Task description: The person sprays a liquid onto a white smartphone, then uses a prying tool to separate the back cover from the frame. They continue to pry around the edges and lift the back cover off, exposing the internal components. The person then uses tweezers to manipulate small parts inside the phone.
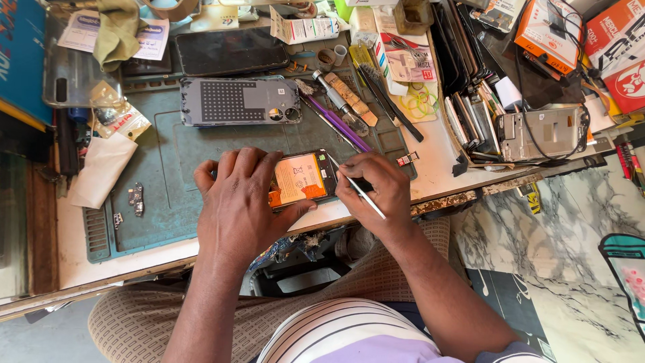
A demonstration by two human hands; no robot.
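Opened phone [302, 179] lay pinned under left hand [242, 202]; right hand [373, 188] gripped tweezers [356, 188], whose tip risked piercing the exposed battery.

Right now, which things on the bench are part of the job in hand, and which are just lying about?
In hand:
left hand steadying the opened phone
right hand holding a thin tool at the phone
green mat underneath

Lying about:
grey back cover
dark phone
purple tools
brush
metal frame
orange boxes
cloth
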